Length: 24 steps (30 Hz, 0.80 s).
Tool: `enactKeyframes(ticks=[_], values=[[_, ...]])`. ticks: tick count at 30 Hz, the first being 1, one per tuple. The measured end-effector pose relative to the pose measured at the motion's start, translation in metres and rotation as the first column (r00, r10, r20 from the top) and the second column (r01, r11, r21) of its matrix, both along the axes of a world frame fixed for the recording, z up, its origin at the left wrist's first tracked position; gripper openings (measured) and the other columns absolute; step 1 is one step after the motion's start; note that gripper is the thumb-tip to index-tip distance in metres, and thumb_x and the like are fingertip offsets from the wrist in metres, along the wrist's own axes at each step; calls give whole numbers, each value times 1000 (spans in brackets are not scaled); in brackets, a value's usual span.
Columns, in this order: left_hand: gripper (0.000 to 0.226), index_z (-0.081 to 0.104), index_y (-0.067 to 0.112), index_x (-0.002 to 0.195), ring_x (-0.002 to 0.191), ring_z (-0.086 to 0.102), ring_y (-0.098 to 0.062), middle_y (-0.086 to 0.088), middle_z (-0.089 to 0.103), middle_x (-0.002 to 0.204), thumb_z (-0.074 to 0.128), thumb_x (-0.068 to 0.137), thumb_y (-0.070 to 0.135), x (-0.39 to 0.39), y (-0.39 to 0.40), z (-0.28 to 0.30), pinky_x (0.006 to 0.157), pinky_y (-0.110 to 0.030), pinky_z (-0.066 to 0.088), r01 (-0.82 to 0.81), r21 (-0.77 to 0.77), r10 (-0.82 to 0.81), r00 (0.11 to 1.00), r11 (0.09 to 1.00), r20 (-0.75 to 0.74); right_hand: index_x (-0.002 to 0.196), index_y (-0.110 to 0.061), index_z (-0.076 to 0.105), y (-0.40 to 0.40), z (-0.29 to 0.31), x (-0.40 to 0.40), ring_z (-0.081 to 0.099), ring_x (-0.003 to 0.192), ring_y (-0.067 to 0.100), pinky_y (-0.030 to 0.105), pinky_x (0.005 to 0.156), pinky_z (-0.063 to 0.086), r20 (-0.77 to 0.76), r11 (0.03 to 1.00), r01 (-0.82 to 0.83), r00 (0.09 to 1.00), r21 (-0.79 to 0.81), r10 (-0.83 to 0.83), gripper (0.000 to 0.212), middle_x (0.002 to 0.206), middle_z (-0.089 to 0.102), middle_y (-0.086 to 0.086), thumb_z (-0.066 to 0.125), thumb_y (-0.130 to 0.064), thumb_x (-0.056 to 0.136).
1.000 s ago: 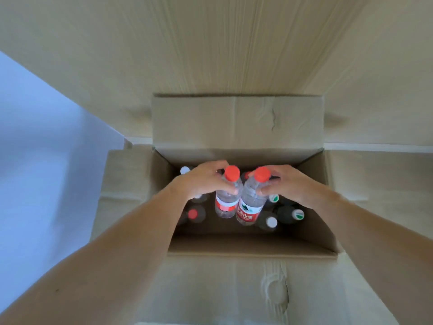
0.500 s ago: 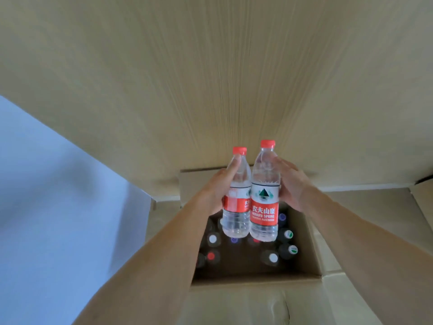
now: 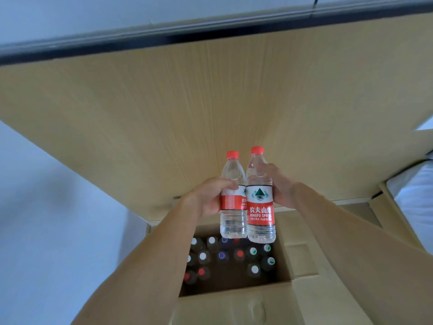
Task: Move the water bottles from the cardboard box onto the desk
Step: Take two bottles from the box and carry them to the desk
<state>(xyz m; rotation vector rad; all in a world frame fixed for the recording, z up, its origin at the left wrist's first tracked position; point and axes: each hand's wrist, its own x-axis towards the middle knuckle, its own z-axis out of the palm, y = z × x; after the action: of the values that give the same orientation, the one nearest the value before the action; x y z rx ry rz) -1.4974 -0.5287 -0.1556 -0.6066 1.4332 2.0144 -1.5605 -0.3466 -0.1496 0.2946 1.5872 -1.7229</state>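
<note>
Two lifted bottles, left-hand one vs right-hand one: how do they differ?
The left-hand bottle, gripped by the left hand, shows mostly plain red label with fine print; the right-hand bottle, gripped by the right hand, faces its logo and brand text to the camera. The right-hand bottle's cap sits higher in frame, and it overlaps the left-hand bottle's edge. Both are clear, red-capped, roughly upright and held above the cardboard box.

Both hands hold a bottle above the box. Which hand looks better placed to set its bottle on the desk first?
Probably the right hand: its bottle is held slightly higher, toward the desk, than the left hand's bottle. The margin is small.
</note>
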Motion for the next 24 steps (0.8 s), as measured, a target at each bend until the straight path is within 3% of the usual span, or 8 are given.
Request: enactKeyframes(ticks=[2, 4, 7, 10, 13, 16, 20, 24], values=[[46, 50, 7, 139, 111, 69, -31, -19, 67, 127, 60, 95, 3, -1, 7, 14, 91, -45, 56, -5, -19, 5, 1000, 1000, -22, 143, -7, 38, 13, 14, 0, 63, 111, 40, 55, 101, 49, -25, 999, -32, 999, 9, 33, 60, 134, 56, 28, 68, -10, 90], [48, 48, 11, 140, 116, 67, -33, -18, 67, 129, 66, 95, 10, -4, 13, 27, 97, -48, 54, -16, -30, 14, 999, 999, -51, 142, -3, 39, 25, 26, 0, 62, 116, 44, 57, 102, 49, -33, 998, -54, 998, 15, 54, 65, 132, 58, 29, 71, -3, 86], [47, 50, 14, 141, 124, 61, -36, -19, 63, 135, 65, 97, 18, -9, 26, 45, 106, -52, 48, -25, -6, 24, 996, 1000, -89, 138, 4, 44, 40, 46, 1, 67, 104, 41, 51, 93, 55, -45, 1000, -1, 999, 24, 2, 63, 122, 65, 29, 74, -11, 85], [46, 55, 10, 138, 115, 66, -34, -18, 66, 130, 65, 95, 23, -13, 45, 65, 97, -48, 55, -2, 12, 3, 995, 1000, -97, 132, 4, 53, 52, 63, 1, 69, 88, 34, 46, 84, 58, -66, 997, 80, 995, 8, -79, 56, 114, 69, 25, 74, -18, 85], [52, 56, 4, 135, 101, 71, -33, -20, 70, 121, 73, 89, 20, -17, 64, 77, 86, -48, 60, -10, -12, 8, 991, 1000, -135, 135, 1, 50, 63, 75, 2, 67, 94, 36, 47, 86, 57, -59, 981, 194, 979, -24, -195, 61, 119, 68, 24, 75, -26, 86], [57, 55, -1, 134, 116, 65, -41, -26, 66, 127, 77, 85, 16, -20, 78, 84, 99, -59, 52, -11, -18, 8, 988, 1000, -156, 135, 0, 49, 78, 86, 8, 69, 95, 36, 47, 82, 58, -78, 961, 273, 958, -31, -275, 62, 119, 68, 24, 75, -31, 87], [54, 52, -3, 137, 110, 65, -39, -27, 62, 131, 73, 89, 12, -18, 95, 95, 101, -58, 50, 98, -6, -97, 980, 995, -175, 131, -3, 54, 104, 98, 28, 72, 91, 35, 45, 78, 59, -108, 935, 354, 929, -28, -355, 56, 112, 72, 22, 73, -33, 88], [45, 58, -1, 131, 99, 70, -35, -24, 68, 123, 70, 91, 15, -10, 119, 107, 87, -50, 58, 241, 72, -224, 958, 968, -181, 126, -3, 57, 134, 113, 66, 75, 81, 31, 40, 64, 60, -112, 875, 483, 869, -25, -482, 51, 101, 75, 19, 74, -33, 89]])
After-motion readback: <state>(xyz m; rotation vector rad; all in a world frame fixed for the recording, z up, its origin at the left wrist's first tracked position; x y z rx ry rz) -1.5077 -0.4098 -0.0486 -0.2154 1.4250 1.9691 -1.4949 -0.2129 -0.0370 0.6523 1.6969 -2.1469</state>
